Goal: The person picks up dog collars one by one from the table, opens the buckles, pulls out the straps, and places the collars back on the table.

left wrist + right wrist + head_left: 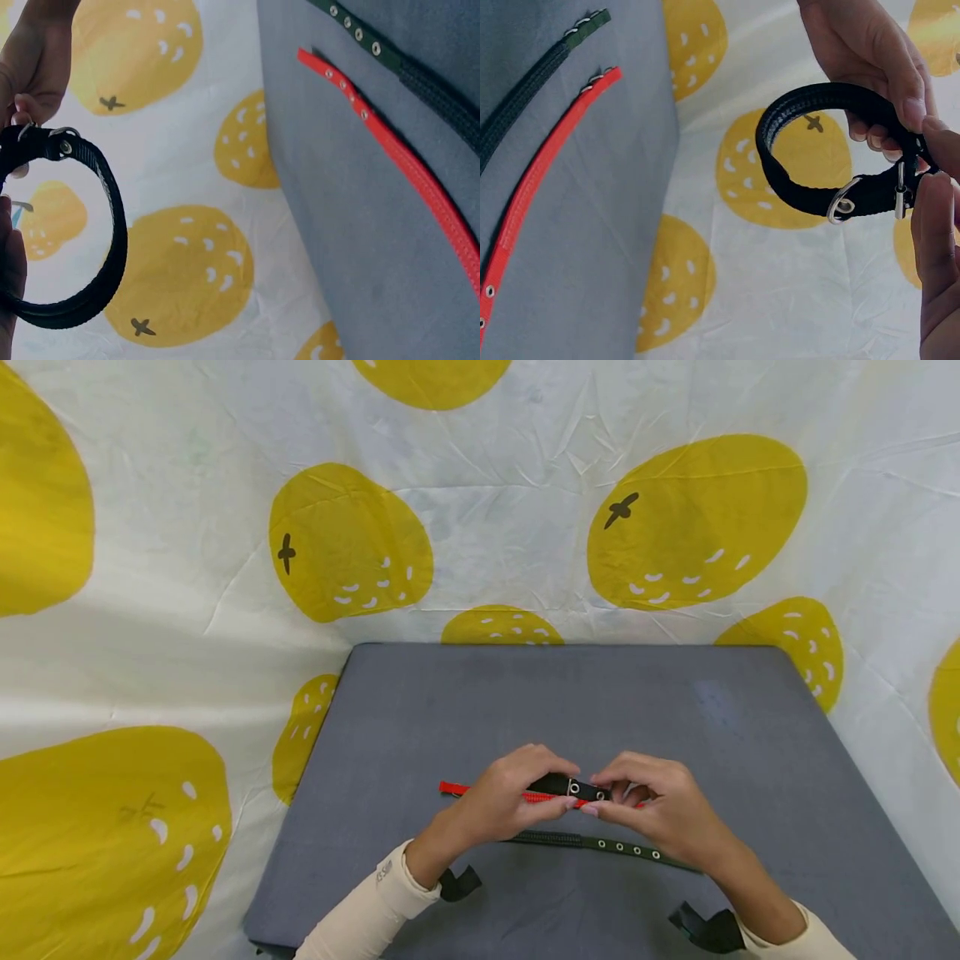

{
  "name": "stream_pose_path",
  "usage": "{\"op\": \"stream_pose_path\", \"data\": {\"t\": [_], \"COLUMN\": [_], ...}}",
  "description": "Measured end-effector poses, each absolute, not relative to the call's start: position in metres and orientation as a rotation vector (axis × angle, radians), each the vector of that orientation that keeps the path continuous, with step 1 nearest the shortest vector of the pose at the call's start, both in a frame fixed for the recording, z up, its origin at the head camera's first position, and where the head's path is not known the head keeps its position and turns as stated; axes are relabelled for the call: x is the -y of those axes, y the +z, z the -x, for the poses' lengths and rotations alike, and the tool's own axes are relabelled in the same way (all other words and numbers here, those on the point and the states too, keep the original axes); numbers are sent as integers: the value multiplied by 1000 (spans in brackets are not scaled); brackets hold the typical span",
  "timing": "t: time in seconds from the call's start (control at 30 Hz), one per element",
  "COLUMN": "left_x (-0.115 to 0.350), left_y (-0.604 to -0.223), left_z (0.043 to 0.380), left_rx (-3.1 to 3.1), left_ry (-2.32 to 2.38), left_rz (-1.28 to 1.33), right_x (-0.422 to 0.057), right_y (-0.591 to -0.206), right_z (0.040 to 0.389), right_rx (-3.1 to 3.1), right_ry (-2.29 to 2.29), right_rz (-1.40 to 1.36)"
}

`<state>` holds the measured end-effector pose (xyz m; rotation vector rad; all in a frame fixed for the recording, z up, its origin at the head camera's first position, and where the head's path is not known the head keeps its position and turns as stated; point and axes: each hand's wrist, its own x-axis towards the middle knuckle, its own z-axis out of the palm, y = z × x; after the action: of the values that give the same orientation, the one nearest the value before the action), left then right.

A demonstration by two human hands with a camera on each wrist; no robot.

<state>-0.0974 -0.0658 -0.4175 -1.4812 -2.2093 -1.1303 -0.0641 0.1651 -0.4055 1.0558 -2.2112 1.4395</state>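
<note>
A black pet collar (802, 196), bent into a loop, is held up between both hands above the table. In the right wrist view its metal buckle (901, 192) and D-ring (842, 202) show. My left hand (498, 793) grips the collar band, thumb along it. My right hand (667, 797) pinches the strap end at the buckle, fingertips close to the left ones. Metal eyelets line the strap (587, 790) in the head view. Under the hands lie a red collar (405, 161) and, nearer the body, a dark green collar (618, 847), both stretched out flat.
The grey table (570, 710) has a pale patch toward its back right. A white curtain (510, 527) printed with yellow fruit hangs behind it and along its sides. Black straps (708, 928) are worn at the wrists.
</note>
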Motion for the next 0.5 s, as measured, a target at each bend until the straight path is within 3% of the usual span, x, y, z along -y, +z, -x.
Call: {"op": "stream_pose_path", "data": {"t": [0.27, 0.5], "left_x": [65, 66], "left_y": [-416, -417], "left_z": [95, 95], "left_rx": [2195, 2222], "left_ry": [-1190, -1305], "left_rz": [1507, 1473], "right_x": [-157, -167], "right_y": [-381, -398], "right_z": [60, 66], "right_rx": [2095, 1978], "right_ry": [1596, 1827], "right_rz": [-1186, -1244]}}
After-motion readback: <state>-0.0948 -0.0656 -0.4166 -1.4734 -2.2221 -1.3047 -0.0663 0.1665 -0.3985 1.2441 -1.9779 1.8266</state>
